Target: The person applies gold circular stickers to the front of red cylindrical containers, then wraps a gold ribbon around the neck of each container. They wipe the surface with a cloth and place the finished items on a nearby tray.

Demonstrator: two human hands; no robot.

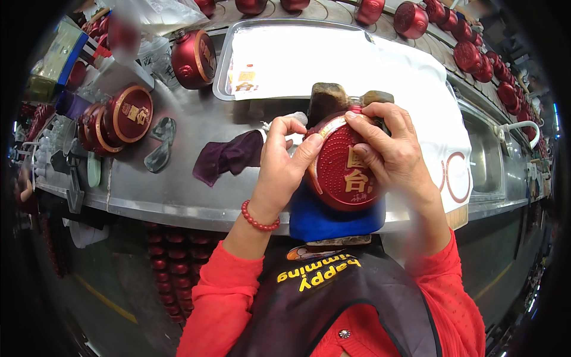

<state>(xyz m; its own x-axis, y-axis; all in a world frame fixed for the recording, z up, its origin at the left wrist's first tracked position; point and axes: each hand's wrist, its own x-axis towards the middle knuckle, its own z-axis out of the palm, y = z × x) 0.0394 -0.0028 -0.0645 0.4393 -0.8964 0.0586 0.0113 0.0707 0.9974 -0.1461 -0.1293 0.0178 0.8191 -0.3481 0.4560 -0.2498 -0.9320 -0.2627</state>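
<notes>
A round, flat red bottle with raised dots and gold lettering lies face up, its neck pointing away from me. It rests on a blue cloth over a stand with worn brown blocks at the far end. A thin gold strip runs along the bottle's left rim. My left hand is closed at the upper left rim, thumb and forefinger on the strip. My right hand grips the upper right rim, fingertips on the strip's upper end and thumb on the face. The fingers partly hide the strip.
A dark purple cloth lies left of the stand. Farther left are stacked red bottles and another red bottle. A metal tray holds white sheets. A sink is at right; more bottles line the conveyor behind.
</notes>
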